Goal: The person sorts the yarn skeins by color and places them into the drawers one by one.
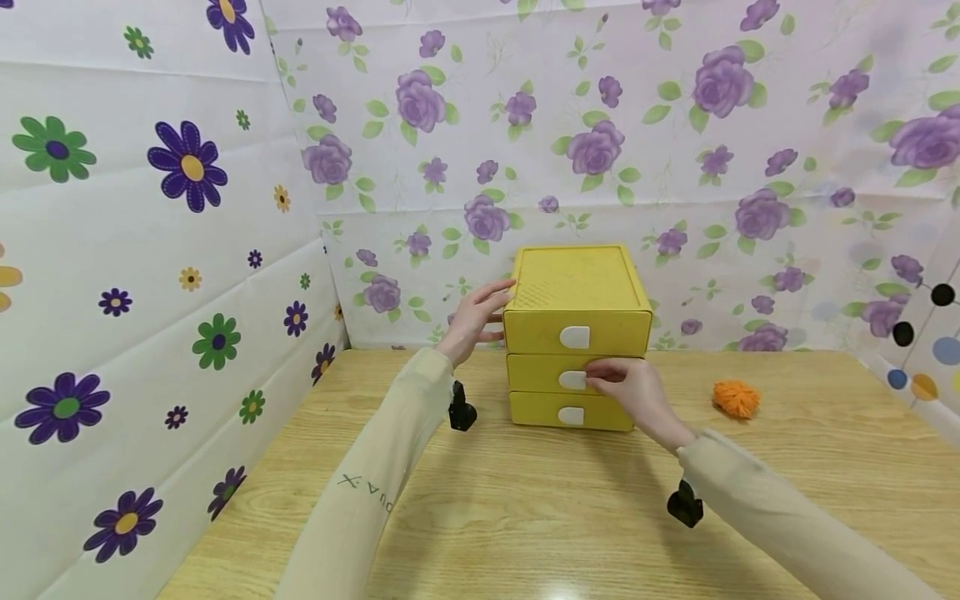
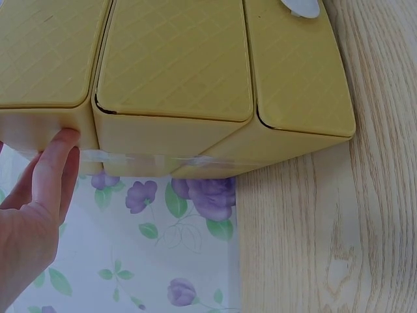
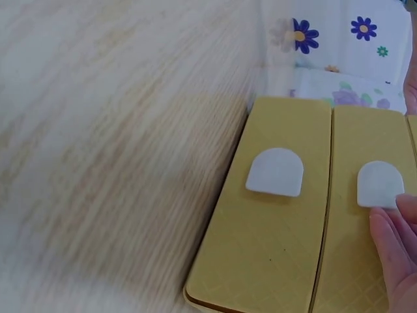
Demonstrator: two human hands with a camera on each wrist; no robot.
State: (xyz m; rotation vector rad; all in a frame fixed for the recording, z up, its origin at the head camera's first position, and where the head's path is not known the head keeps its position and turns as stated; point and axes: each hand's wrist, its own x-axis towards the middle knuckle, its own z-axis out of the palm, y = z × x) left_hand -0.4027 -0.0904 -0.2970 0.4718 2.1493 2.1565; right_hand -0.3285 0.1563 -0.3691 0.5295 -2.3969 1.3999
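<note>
A yellow three-drawer box (image 1: 577, 279) stands on the table, each drawer front bearing a white rounded handle. My left hand (image 1: 474, 323) rests against the box's left side near the top, its fingers extended; in the left wrist view a fingertip (image 2: 67, 135) presses the side wall. With thumb and fingers, my right hand (image 1: 633, 387) pinches the right edge of the middle drawer's white handle (image 1: 572, 380). The right wrist view shows that handle (image 3: 380, 184) with the fingertips at its edge. All three drawers sit flush in the box.
An orange pom-pom-like bundle (image 1: 737, 399) lies on the wooden table (image 1: 525, 508) to the right of the box. A flowered cloth wall (image 1: 480, 150) rises behind the box, and another stands along the left. A black device sits at each wrist.
</note>
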